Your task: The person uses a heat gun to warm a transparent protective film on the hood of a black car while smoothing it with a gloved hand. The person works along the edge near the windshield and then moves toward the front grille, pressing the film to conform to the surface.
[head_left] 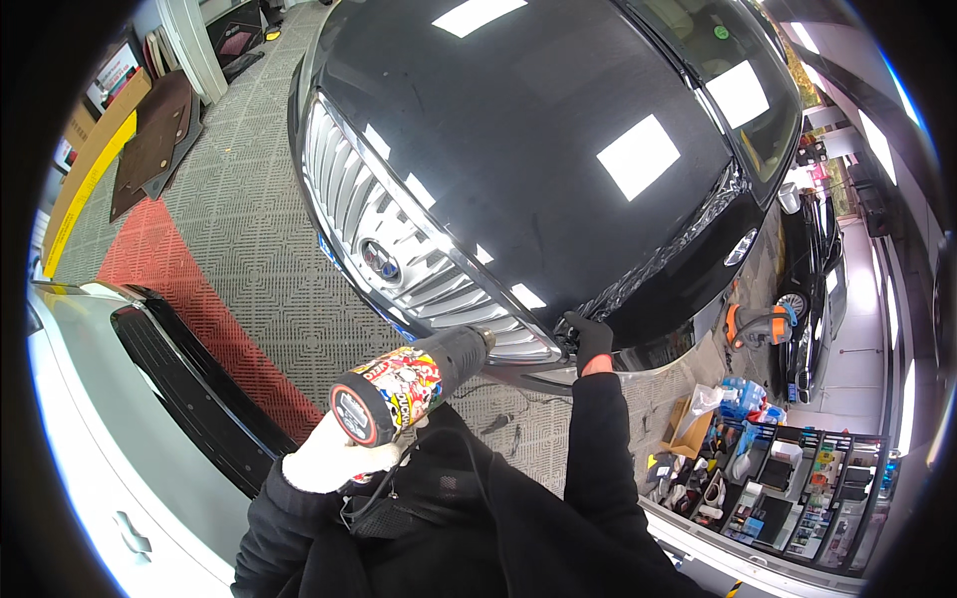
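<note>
My left hand (339, 448), in a white glove, grips a heat gun (399, 384) with a sticker-covered barrel; its dark nozzle points toward the chrome grille (419, 274) of a black car. My right hand (590, 342), in a black glove, rests at the hood's lower right corner, beside the grille's end, fingers bent; what they hold, if anything, is too dark to tell. Crumpled, glossy dark film (658, 254) runs up from that hand along the hood's right edge. The black hood (508, 149) reflects ceiling lights. A dark cord hangs below the heat gun.
A white vehicle (75, 399) stands at my lower left. An orange machine (758, 325) sits right of the black car, with another dark car (807, 299) beyond. A tool cart (807, 498) and cardboard box (686, 427) stand lower right. Mats (150, 149) lean at the upper left.
</note>
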Available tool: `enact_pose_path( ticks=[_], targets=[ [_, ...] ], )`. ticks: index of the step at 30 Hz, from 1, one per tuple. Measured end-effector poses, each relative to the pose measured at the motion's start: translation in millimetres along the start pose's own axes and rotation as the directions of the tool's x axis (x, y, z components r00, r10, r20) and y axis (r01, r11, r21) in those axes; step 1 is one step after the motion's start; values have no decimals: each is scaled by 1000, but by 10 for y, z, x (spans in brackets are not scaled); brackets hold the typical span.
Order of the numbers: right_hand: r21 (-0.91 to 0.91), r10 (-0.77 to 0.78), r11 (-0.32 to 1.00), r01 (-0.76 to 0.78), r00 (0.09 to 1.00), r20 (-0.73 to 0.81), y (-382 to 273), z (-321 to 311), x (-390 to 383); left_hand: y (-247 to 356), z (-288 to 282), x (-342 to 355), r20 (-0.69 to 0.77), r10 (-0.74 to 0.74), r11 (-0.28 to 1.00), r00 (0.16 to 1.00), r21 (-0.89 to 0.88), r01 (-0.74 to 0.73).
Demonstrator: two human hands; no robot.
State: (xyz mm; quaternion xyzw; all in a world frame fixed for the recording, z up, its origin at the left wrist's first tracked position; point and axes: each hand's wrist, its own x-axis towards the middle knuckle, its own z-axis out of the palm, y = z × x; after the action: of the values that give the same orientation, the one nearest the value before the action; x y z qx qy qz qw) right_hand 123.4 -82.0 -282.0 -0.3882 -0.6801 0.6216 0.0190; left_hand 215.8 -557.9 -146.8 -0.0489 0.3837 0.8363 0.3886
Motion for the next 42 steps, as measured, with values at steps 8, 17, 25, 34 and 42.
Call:
enact_pose_path(
  ticks=[8,17,25,34,42],
  targets=[
    [-113,-77,991,74,997,-17,78,-159,183,36,62,19,-43,20,1000,999,9,-20],
    [221,-113,971,91,989,90,258,-234,130,86,138,29,-67,42,999,997,24,-40],
    [294,-85,955,21,975,205,88,-181,-96,38,-9,48,20,17,999,1000,32,-18],
    [260,-118,965,47,956,268,29,-174,-180,93,142,89,-109,75,997,991,40,-71],
    [41,-163,987,158,925,343,28,-296,-167,75,107,164,-107,51,998,993,32,-48]
  ],
)
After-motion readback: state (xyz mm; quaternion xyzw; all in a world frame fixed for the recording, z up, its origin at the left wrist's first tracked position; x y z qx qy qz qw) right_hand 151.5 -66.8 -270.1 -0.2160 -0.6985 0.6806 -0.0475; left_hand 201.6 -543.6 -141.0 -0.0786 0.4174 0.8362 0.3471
